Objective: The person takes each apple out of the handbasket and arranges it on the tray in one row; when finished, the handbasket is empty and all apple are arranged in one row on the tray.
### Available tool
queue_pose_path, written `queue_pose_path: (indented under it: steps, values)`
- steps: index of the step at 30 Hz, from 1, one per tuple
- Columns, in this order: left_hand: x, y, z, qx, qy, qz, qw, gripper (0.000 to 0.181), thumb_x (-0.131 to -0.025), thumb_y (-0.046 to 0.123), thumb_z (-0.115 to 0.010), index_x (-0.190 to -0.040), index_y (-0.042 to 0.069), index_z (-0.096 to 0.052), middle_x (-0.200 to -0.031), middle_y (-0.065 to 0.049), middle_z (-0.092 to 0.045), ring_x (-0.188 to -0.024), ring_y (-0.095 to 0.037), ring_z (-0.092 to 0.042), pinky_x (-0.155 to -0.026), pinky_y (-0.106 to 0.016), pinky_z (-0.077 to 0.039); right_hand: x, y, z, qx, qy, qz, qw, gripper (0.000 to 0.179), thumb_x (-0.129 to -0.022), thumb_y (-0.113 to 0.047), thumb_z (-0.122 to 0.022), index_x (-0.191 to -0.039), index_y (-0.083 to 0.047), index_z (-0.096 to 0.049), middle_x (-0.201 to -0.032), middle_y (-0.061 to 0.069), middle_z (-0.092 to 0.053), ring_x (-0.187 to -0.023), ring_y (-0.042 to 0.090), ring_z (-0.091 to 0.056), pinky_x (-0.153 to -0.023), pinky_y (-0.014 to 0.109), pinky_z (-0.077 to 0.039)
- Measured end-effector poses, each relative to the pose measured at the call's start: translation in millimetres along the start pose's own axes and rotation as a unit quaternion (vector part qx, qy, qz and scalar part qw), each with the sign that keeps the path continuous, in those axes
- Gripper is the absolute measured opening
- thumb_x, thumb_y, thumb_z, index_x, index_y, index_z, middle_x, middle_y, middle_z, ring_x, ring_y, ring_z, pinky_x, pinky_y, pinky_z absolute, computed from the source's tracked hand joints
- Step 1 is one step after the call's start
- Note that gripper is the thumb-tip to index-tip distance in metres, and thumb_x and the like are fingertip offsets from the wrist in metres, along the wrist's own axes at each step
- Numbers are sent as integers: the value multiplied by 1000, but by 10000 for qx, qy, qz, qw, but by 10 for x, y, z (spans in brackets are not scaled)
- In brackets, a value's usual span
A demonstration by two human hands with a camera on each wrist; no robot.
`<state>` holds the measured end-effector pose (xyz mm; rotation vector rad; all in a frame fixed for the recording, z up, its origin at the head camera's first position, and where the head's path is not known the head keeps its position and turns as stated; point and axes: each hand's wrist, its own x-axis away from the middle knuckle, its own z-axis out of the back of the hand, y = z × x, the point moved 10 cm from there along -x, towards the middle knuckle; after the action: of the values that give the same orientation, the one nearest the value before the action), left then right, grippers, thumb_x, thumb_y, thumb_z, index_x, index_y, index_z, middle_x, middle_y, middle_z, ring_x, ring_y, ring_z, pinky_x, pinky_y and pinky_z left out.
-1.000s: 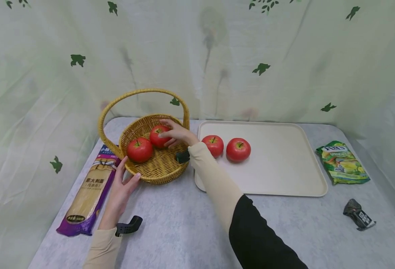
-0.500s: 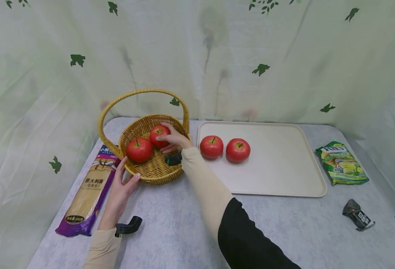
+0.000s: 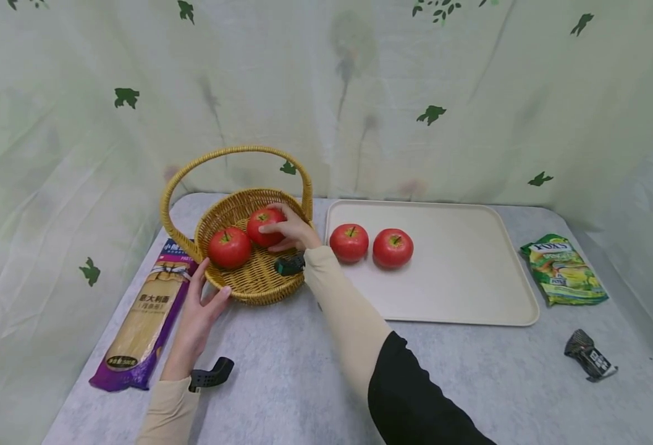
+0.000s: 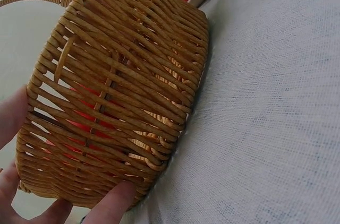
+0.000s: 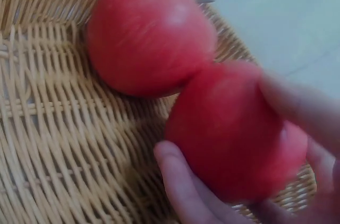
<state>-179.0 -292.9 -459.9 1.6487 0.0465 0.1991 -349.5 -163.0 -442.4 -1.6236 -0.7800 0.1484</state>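
A round wicker basket (image 3: 265, 278) with a tall arched handle stands at the back left, two red apples inside it. My left hand (image 3: 195, 318) grips its near left rim, thumb at the rim and fingertips against the woven side in the left wrist view. In the basket, my right hand (image 3: 294, 232) holds the farther apple (image 5: 234, 134), with fingers and thumb on either side of it. That apple is against the other apple (image 5: 151, 35) in the right wrist view. Two more apples, one (image 3: 349, 243) left of the other (image 3: 393, 248), sit on a cream tray (image 3: 459, 266).
A purple pack of spaghetti (image 3: 148, 315) lies left of the basket. On the far right are a green and yellow snack bag (image 3: 565, 270) and a small black wrapped packet (image 3: 590, 355). A pale curtain (image 3: 359, 93) hangs behind the grey table (image 3: 282, 383).
My right hand has moved left and its fingers have closed around the farther apple, which has shifted very slightly right. The left hand stays on the basket rim.
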Motion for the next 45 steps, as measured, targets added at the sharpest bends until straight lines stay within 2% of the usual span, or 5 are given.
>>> queue_pose_path:
  steps: [12, 19, 25, 33, 45]
  values:
    - [-14, 7, -6, 123, -46, -35, 9999, 76, -98, 12, -55, -155, 26, -7, -159, -6, 9, -140, -39, -13, -105, -42, -33, 183, -308, -41, 637, -1207, 482, 9895, 55, -90, -7, -65, -139, -20, -43, -132, 10, -40, -90, 54, -59, -85, 60, -48]
    - [-16, -8, -3, 113, -35, 9, 9999, 77, -98, 13, -56, -155, 26, -7, -159, -6, 9, -140, -39, -14, -104, -40, -33, 418, -471, 44, 1329, -1699, 772, 9734, 56, -89, -13, -66, -139, -24, -44, -132, 10, -44, -83, 40, -65, -77, 50, -55]
    - [-22, -1, -12, 126, -33, 13, 9999, 77, -98, 12, -56, -155, 26, -7, -159, -6, 9, -140, -39, -15, -104, -39, -34, 665, -604, 198, 1656, -1905, 864, 9637, 58, -89, -16, -66, -140, -26, -42, -135, 8, -41, -89, 40, -65, -78, 50, -55]
    - [-30, -4, -18, 77, -33, 62, 9999, 77, -97, 13, -57, -155, 27, -7, -159, -5, 9, -140, -38, -14, -105, -42, -32, 945, -722, 594, 1855, -1757, 975, 9619, 57, -88, -17, -64, -140, -26, -42, -137, 7, -38, -89, 40, -63, -79, 55, -53]
    - [-12, -5, -6, 117, -59, -51, 9999, 76, -98, 9, -55, -155, 26, -7, -159, -6, 9, -139, -40, -15, -96, -25, -44, 1322, -708, 1601, 1917, -715, 937, 9743, 58, -89, -16, -60, -142, -20, -36, -137, 10, -40, -83, 39, -64, -78, 52, -55]
